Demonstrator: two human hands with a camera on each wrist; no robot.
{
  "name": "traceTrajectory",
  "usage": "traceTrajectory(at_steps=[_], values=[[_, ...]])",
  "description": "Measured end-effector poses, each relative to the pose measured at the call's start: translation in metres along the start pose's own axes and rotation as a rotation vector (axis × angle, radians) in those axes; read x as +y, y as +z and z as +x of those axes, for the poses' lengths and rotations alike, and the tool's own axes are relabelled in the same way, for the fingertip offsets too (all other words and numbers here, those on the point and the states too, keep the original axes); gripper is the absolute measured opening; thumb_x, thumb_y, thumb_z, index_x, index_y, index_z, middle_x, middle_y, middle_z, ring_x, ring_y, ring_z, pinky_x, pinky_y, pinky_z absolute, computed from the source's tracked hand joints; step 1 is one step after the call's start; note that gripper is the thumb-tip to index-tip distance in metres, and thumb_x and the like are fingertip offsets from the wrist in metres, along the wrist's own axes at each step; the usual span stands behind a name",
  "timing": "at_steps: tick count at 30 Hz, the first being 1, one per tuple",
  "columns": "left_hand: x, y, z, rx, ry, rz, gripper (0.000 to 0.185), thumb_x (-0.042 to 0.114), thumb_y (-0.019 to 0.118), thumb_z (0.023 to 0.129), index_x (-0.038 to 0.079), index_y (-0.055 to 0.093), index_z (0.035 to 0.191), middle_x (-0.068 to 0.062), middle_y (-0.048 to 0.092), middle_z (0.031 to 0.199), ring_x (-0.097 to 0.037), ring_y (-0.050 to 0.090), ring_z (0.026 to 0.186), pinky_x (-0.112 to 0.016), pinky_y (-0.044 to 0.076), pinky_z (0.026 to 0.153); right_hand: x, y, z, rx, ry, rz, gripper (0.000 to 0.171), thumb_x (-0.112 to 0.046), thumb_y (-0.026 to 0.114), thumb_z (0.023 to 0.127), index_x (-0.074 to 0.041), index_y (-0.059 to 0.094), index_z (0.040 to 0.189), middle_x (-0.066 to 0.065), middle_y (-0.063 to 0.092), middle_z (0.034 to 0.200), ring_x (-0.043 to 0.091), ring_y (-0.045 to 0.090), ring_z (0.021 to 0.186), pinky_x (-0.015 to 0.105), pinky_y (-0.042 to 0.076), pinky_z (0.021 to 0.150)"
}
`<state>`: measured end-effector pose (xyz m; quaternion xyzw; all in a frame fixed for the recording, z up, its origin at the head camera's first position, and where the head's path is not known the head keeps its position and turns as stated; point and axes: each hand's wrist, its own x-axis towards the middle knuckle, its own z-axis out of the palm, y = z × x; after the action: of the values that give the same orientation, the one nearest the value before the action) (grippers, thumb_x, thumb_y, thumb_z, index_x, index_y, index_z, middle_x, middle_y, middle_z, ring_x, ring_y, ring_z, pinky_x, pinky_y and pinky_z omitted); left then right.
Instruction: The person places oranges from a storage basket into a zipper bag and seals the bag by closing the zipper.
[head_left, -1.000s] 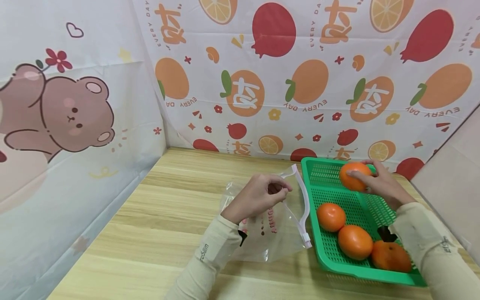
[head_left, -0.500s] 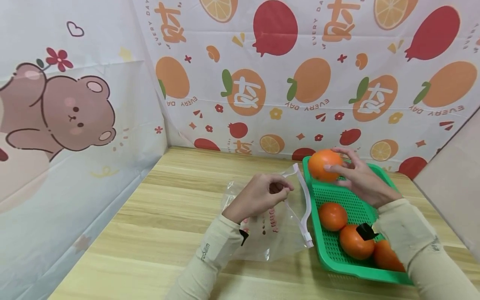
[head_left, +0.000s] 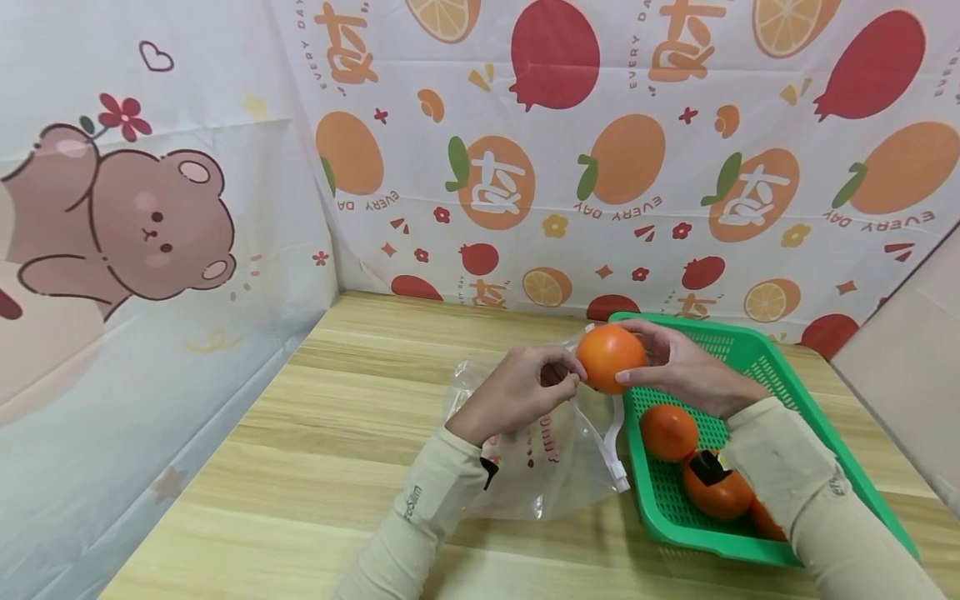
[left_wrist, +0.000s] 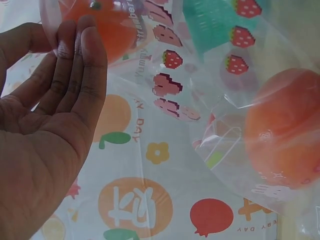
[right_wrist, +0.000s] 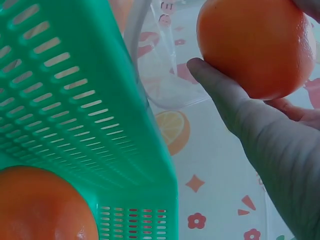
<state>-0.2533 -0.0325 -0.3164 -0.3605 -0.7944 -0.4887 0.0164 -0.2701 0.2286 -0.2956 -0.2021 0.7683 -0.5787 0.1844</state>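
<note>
My right hand (head_left: 678, 367) grips a glossy orange (head_left: 611, 358), thumb and fingers on opposite sides. This orange is level with the mouth of a clear zip bag (head_left: 543, 492), close to the left fingertips. My left hand (head_left: 521, 392) pinches the bag's opening edge between thumb and finger. Pink lettering and strawberries mark the film. In the left wrist view, another orange (left_wrist: 282, 130) shows through the film; my left forearm hides that part in the head view. The held orange shows its small green stem end (left_wrist: 95, 6) there.
A green plastic basket (head_left: 825, 433) stands right of the bag, below my right arm. Several oranges lie in it, one orange (head_left: 667, 433) near its left wall. Wooden table (head_left: 315, 467) extends left of the bag. Printed cloths (head_left: 420, 208) hang behind and at the left.
My right hand has carried the orange leftward from over the basket, past its left rim, to the bag's mouth. My left hand has stayed at the bag's edge.
</note>
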Motion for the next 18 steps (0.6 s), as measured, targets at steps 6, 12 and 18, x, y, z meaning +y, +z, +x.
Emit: traceTrajectory(at_steps=[6, 12, 18], values=[[0.001, 0.000, 0.000, 0.008, -0.008, -0.008, 0.011, 0.001, 0.064, 0.094, 0.005, 0.073, 0.099, -0.002, 0.071, 0.091, -0.008, 0.063, 0.077, -0.022, 0.056, 0.075, 0.004, 0.004, 0.003, 0.015, 0.030, -0.181, 0.071, -0.021, 0.081, 0.087, -0.019, 0.045, 0.148, 0.009, 0.052, 0.144, 0.035, 0.052, 0.124, 0.044, 0.049, 0.098], [0.002, 0.000, 0.001, 0.009, -0.010, -0.017, 0.011, 0.004, 0.064, 0.095, 0.004, 0.073, 0.101, -0.001, 0.070, 0.090, -0.009, 0.064, 0.077, -0.022, 0.056, 0.076, 0.006, 0.010, 0.007, -0.059, 0.019, -0.244, 0.071, -0.022, 0.081, 0.086, -0.016, 0.045, 0.147, 0.009, 0.052, 0.142, 0.034, 0.051, 0.124, 0.043, 0.049, 0.099], [0.002, -0.001, 0.000, 0.006, -0.008, -0.021, 0.011, 0.003, 0.065, 0.095, 0.003, 0.073, 0.102, -0.002, 0.071, 0.091, -0.009, 0.064, 0.078, -0.022, 0.056, 0.076, 0.011, 0.017, 0.016, -0.111, -0.028, -0.309, 0.072, -0.022, 0.081, 0.087, -0.016, 0.046, 0.150, 0.008, 0.055, 0.141, 0.031, 0.057, 0.117, 0.042, 0.053, 0.094]])
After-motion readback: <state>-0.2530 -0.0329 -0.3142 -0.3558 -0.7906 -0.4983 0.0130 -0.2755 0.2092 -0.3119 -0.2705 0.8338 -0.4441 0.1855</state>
